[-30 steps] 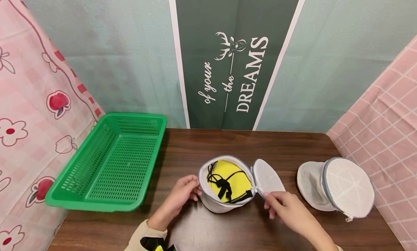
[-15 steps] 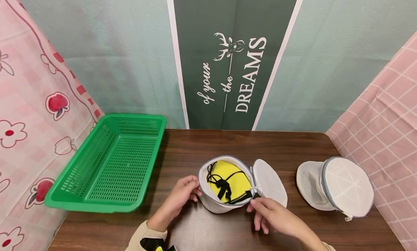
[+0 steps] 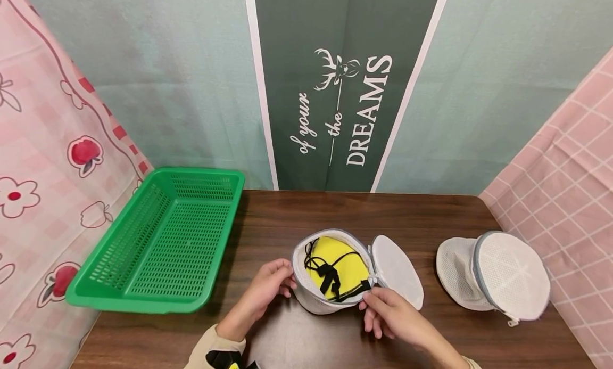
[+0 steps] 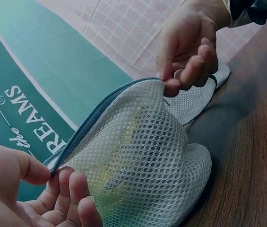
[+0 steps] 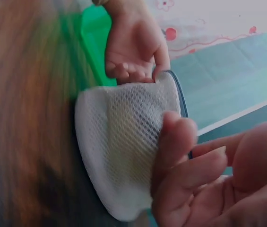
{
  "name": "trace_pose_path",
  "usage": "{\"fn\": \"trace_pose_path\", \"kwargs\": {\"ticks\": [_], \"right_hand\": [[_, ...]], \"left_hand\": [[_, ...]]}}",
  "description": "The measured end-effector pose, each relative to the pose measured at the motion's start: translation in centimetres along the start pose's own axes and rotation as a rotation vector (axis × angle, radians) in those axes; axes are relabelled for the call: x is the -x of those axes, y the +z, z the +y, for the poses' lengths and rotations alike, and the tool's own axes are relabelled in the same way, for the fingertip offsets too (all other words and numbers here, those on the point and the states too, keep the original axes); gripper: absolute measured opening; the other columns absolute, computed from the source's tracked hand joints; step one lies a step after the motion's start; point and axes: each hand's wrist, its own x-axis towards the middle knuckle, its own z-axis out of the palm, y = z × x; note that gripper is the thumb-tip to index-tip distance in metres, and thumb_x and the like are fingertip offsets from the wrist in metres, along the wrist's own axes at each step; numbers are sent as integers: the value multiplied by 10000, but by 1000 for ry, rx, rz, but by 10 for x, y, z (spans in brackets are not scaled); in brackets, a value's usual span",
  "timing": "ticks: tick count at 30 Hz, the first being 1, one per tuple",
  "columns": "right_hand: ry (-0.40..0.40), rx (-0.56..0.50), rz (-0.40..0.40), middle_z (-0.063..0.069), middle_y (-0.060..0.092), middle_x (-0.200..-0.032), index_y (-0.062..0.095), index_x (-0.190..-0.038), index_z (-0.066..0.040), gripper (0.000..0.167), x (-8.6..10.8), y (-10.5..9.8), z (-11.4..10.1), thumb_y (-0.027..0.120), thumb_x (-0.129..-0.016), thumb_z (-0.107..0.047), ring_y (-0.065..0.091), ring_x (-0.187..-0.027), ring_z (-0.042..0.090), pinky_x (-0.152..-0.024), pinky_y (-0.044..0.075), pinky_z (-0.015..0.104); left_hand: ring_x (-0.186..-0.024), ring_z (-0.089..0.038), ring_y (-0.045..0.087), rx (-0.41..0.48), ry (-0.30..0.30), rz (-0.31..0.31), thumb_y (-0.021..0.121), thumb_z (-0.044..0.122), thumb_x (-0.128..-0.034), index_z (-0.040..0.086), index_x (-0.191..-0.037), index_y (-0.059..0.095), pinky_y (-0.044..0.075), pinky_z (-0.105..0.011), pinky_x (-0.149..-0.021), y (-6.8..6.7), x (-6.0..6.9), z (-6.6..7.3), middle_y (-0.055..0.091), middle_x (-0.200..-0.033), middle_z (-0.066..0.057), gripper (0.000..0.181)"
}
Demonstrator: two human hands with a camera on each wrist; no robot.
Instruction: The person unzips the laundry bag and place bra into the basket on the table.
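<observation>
A round white mesh laundry bag (image 3: 316,303) with a grey zip rim stands unzipped on the table. Inside lies a folded yellow cloth (image 3: 342,257) with black cords and straps; its exact kind is unclear. The bag's round lid (image 3: 397,270) is folded out to the right. At the left side my left hand (image 3: 268,284) pinches the rim between thumb and fingers. My right hand (image 3: 390,313) pinches the rim at the front right, near the lid's hinge. Through the mesh (image 4: 138,151) in the left wrist view, yellow and dark patches show.
To the left sits a green perforated plastic basket (image 3: 143,300) with nothing in it. A second white mesh bag (image 3: 512,276), its lid on, leans at the right of the brown table (image 3: 306,206). Patterned cloths hang behind and at both sides.
My right hand has let go of the lid's edge and moved left to the bag's rim. The lid has tipped slightly farther outward. My left hand stays in place.
</observation>
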Motion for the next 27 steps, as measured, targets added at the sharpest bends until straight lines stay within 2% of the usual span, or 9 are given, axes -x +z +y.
{"fn": "trace_pose_path", "kwargs": {"ticks": [5,13,19,24,27], "right_hand": [[10,-69,20,14,641,-715,441,-1033,236,385,-1,2,2,388,-1102,-138,533,-526,34,-395,306,181],[24,-51,28,6,631,-704,453,-1024,230,373,-1,2,0,388,-1098,-129,528,-517,35,-371,269,205],[22,-54,24,8,633,-706,457,-1011,223,369,-1,2,-1,390,-1098,-129,526,-518,36,-366,266,208],[22,-76,10,6,635,-702,496,-966,151,324,-1,1,-1,393,-1098,-126,525,-520,33,-380,273,197],[27,-86,-1,3,639,-701,505,-960,127,309,-1,1,-1,393,-1098,-126,524,-522,28,-401,296,171]], "left_hand": [[-703,-131,590,-2,7,-7,506,34,-962,-18,-960,580,480,-209,-573,0,0,0,593,-757,-24,91],[-725,-155,600,-32,27,-41,510,65,-994,-34,-964,579,491,-214,-582,-1,1,1,590,-803,-33,125],[-727,-159,594,-72,33,-27,530,98,-1014,-27,-962,579,489,-220,-568,2,3,8,587,-825,-41,144],[-692,-148,576,-155,69,2,566,106,-1001,-38,-951,591,477,-234,-539,4,8,19,600,-796,-45,154],[-685,-149,579,-232,103,-6,593,109,-991,-39,-951,612,474,-243,-535,4,13,28,613,-772,-57,154]]}}
